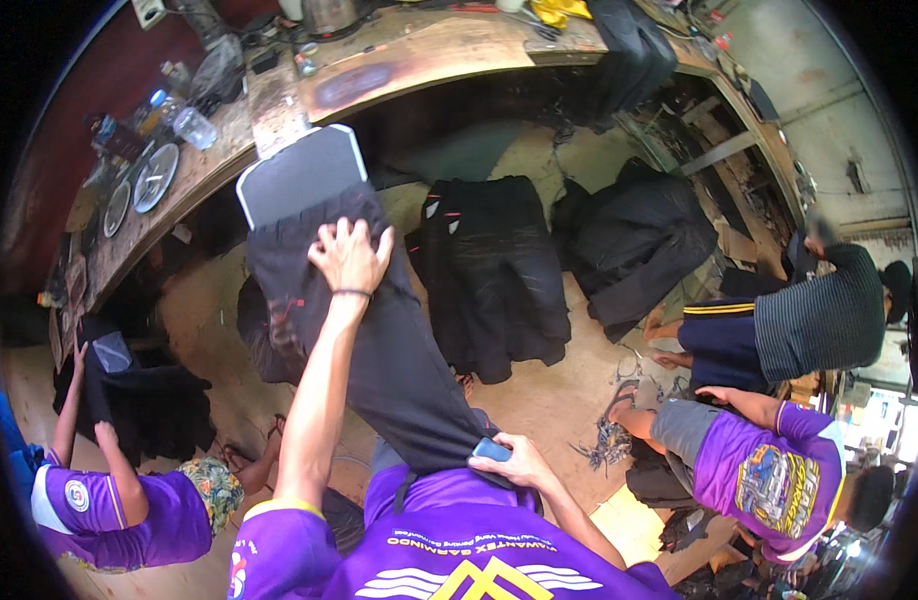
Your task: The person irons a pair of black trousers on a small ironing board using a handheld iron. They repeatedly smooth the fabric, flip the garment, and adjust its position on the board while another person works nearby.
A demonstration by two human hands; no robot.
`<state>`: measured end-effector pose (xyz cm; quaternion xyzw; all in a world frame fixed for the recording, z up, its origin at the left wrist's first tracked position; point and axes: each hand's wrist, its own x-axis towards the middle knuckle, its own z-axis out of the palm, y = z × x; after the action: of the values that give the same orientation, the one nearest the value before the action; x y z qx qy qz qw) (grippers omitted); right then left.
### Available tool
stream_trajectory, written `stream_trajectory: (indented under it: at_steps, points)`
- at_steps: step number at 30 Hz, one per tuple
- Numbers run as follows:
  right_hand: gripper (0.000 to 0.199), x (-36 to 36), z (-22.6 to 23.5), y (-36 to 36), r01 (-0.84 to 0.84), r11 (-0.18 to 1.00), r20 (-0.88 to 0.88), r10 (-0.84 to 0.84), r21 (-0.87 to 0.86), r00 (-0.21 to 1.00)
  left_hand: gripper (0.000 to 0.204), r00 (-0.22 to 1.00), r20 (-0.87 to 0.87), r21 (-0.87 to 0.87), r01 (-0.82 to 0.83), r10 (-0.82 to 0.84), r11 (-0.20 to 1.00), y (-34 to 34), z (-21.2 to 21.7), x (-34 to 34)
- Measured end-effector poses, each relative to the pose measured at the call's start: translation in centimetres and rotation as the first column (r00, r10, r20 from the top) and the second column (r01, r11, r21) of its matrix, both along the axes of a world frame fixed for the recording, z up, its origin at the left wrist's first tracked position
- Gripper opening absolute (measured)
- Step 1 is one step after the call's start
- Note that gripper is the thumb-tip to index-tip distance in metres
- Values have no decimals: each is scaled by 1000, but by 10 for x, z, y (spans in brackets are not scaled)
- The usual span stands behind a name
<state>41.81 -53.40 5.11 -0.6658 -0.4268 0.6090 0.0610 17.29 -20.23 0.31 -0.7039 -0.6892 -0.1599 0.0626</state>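
Note:
A pair of black trousers (pixel 394 370) stretches from a grey board with a pale rim (pixel 304 178) toward my waist. Its upper end is pulled over the board, which juts out from the workbench. My left hand (pixel 351 258) lies on the cloth just below the board, with fingers spread and a dark band at the wrist. Close to my body, at the trousers' near end, my right hand (pixel 519 464) is closed round a small blue block (pixel 492 450). What exactly the block is I cannot make out.
Dark trousers (pixel 494 270) and another dark garment heap (pixel 634 240) lie beyond the cloth. The curved workbench (pixel 429 60) bears a water bottle (pixel 191 125) and plates (pixel 156 177). People work at the left (pixel 149 510) and right (pixel 769 470); another (pixel 819 320) is farther right.

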Motion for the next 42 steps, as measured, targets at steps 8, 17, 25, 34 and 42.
stream_trajectory:
  at_steps: [8,17,25,34,42]
  points:
    - [96,31,0,5,96,932,97,-138,349,986,20,977,175,-86,137,-120,987,-149,35,-122]
    - [112,-20,10,135,48,938,-96,-15,342,995,89,260,769,-523,-270,584,809,-148,-21,-117]
    - [124,-123,-37,295,-51,931,-117,100,362,988,87,520,666,-378,-382,535,843,-68,-49,-112]
    - [120,-224,-29,463,186,736,-96,-164,651,982,81,484,731,-310,-391,480,866,75,-57,-172]
    - [110,-226,-24,515,90,677,-51,-77,731,996,85,776,577,115,-385,254,916,121,-34,-181]
